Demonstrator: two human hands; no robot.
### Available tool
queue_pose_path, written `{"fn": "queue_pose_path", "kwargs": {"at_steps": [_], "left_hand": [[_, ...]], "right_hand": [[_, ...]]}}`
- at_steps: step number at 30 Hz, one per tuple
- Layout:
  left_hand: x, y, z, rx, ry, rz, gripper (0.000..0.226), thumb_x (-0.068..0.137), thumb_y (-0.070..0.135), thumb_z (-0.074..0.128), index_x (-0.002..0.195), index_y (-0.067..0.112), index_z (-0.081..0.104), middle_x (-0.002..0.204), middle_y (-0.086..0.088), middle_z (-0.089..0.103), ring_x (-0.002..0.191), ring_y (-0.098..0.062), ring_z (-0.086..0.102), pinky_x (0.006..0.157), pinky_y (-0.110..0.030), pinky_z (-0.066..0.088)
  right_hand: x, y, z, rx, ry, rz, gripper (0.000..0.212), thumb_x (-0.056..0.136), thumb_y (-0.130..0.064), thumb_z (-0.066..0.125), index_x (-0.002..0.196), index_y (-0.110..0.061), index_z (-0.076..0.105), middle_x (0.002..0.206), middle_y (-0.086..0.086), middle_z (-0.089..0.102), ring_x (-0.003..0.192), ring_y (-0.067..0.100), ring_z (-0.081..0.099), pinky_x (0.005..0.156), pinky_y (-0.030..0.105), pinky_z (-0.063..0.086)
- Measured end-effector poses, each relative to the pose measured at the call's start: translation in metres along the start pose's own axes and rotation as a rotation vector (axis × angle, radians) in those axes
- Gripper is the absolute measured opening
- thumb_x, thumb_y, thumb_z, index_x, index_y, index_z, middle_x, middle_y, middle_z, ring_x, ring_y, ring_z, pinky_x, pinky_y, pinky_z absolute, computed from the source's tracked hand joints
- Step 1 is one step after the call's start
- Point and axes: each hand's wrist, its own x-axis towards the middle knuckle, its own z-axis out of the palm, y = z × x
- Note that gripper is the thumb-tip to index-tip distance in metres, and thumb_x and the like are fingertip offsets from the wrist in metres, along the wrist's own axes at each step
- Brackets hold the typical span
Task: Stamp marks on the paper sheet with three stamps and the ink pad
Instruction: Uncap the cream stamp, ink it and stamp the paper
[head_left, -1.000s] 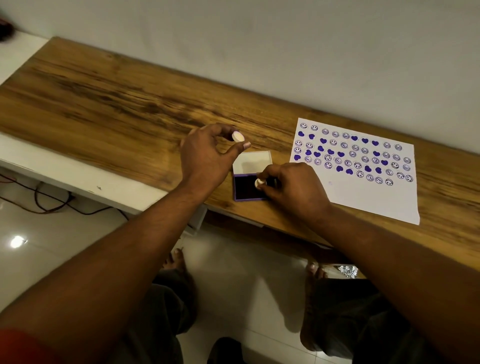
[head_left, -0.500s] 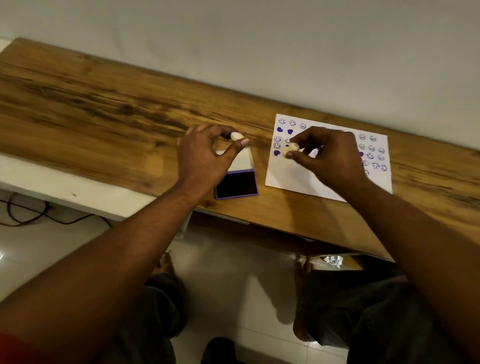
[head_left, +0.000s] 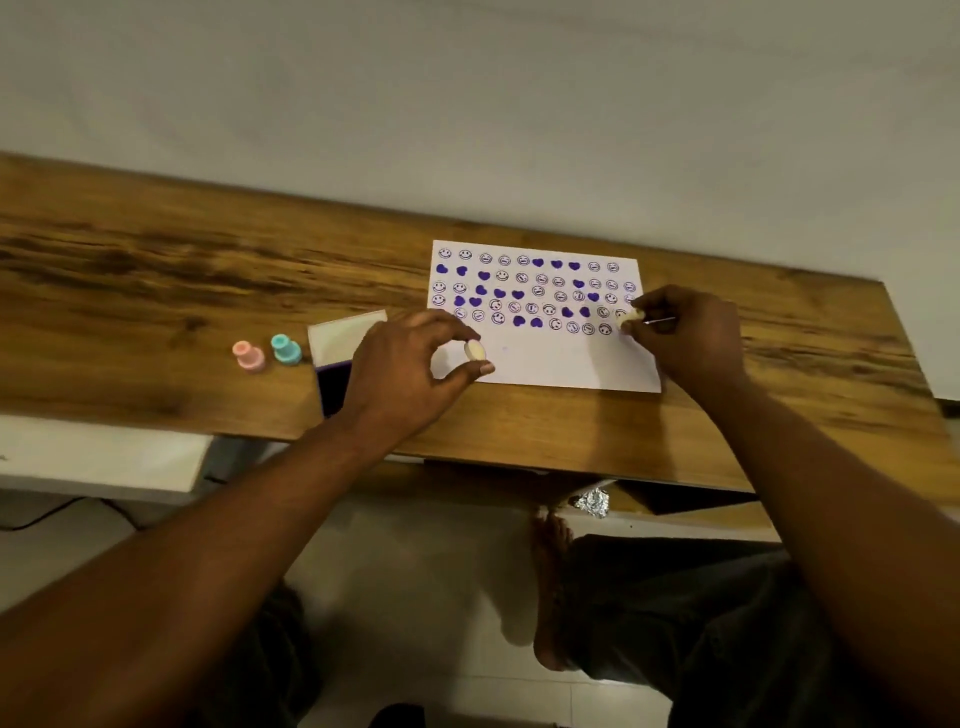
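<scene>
A wooden table runs along a pale wall, and the paper sheet lies flat on it right of the middle, its far side close to the table's back edge. The far half of the sheet is filled with rows of purple smiley faces and solid hearts, while the near half is bare. The right hand reaches over the sheet's right edge, its fingers curled and pinching a small cream stamp at the right end of the nearest row of marks. Whether the stamp touches the paper cannot be told. The left hand hovers over the sheet's near left corner, thumb and forefinger pinching a small cream round cap, the other fingers loosely bent. Just left of that hand the ink pad sits near the table's front edge, its dark purple pad partly hidden by the wrist and its white lid open toward the back. Left of the lid a teal stamp and a pink stamp stand side by side, upright and apart from each other. Below the table's front edge a crumpled bit of foil shows.
</scene>
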Motion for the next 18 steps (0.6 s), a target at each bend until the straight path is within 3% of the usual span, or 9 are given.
{"fn": "queue_pose_path", "kwargs": {"at_steps": [3,6,10,13,18], "left_hand": [[-0.002,0.004,0.011,0.042,-0.081,0.010,0.048,0.087,0.065,0.070,0.121,0.032,0.075,0.128,0.008,0.073,0.115,-0.016,0.066,0.089,-0.034,0.052],[-0.002,0.003,0.018,0.079,-0.128,0.016,0.052,0.086,0.069,0.065,0.122,0.033,0.074,0.126,0.008,0.074,0.113,-0.016,0.067,0.086,-0.036,0.057],[0.001,-0.002,0.023,0.130,-0.128,-0.007,0.049,0.087,0.067,0.071,0.122,0.033,0.074,0.118,0.009,0.076,0.108,-0.015,0.069,0.080,-0.033,0.055],[0.003,-0.001,0.026,0.158,-0.101,0.015,0.048,0.087,0.066,0.071,0.121,0.033,0.075,0.110,0.011,0.078,0.101,-0.015,0.070,0.074,-0.027,0.047],[0.003,0.000,0.026,0.206,-0.100,0.038,0.046,0.088,0.065,0.071,0.121,0.032,0.074,0.107,0.010,0.078,0.098,-0.017,0.071,0.072,-0.028,0.045]], "right_hand": [[0.001,0.003,0.002,-0.019,-0.012,-0.029,0.028,0.081,-0.022,0.089,0.107,-0.024,0.078,0.090,-0.010,0.075,0.077,0.005,0.074,0.075,0.026,0.058],[0.003,0.006,0.004,-0.033,-0.014,-0.027,0.028,0.083,-0.021,0.087,0.108,-0.023,0.077,0.094,-0.007,0.076,0.076,0.008,0.075,0.075,0.029,0.059],[0.006,0.013,0.003,-0.045,-0.007,-0.021,0.025,0.083,-0.023,0.086,0.107,-0.024,0.077,0.094,-0.008,0.076,0.075,0.009,0.075,0.065,0.014,0.048],[0.005,0.015,0.002,-0.061,-0.006,-0.014,0.026,0.083,-0.027,0.087,0.106,-0.025,0.076,0.093,-0.009,0.076,0.074,0.005,0.074,0.064,0.013,0.045],[0.003,0.013,0.003,-0.085,-0.005,-0.031,0.027,0.083,-0.029,0.087,0.108,-0.024,0.077,0.097,-0.007,0.078,0.076,0.010,0.076,0.075,0.031,0.058]]}}
